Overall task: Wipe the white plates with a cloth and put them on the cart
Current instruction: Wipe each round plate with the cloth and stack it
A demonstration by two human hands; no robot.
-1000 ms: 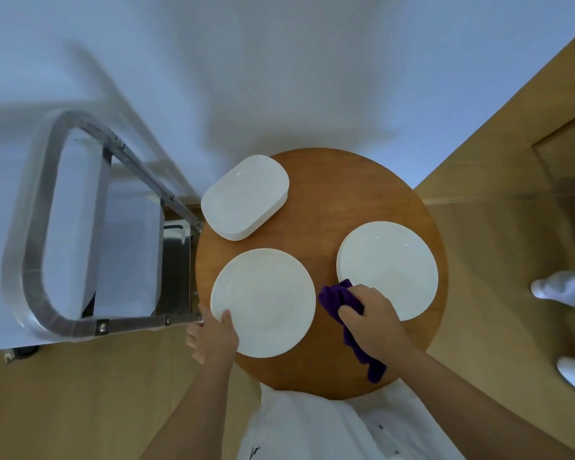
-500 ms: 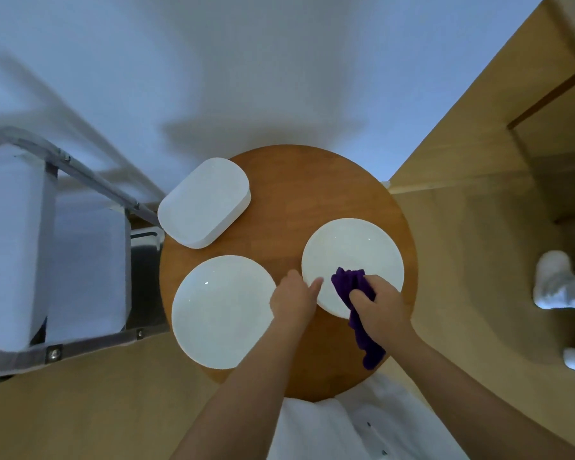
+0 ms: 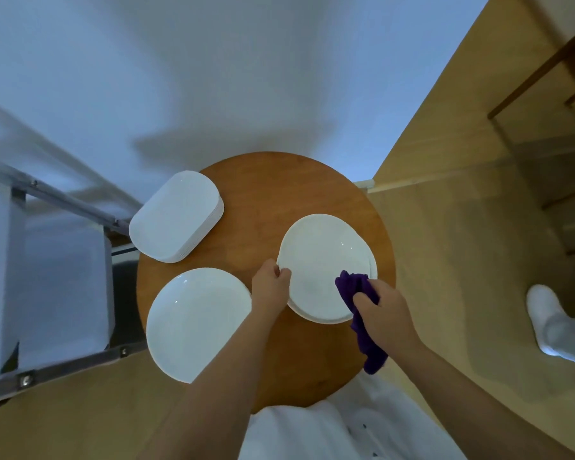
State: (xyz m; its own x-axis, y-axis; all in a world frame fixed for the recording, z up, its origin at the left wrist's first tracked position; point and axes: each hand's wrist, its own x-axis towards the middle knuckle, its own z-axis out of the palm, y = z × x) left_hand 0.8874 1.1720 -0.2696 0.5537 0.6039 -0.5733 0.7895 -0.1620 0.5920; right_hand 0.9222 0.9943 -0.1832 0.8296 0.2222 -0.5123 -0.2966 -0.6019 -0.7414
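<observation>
Left hand [image 3: 271, 287] fingers pinch right plate [image 3: 322, 263] rim on worktop [image 3: 279, 180] | right hand [image 3: 384, 313] grips cloth [image 3: 352, 287] on it | wiping underway | other plates, cart [image 3: 63, 363] loading remain

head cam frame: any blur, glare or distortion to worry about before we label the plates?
Head view: dim, bluish light; strong wide-angle warp bends the wall and floor lines. The metal cart at left is smeared by motion blur. Small specular dots on the left round plate and on the right round plate, no washout. Left hand, right hand and purple cloth stay fairly sharp.
</observation>
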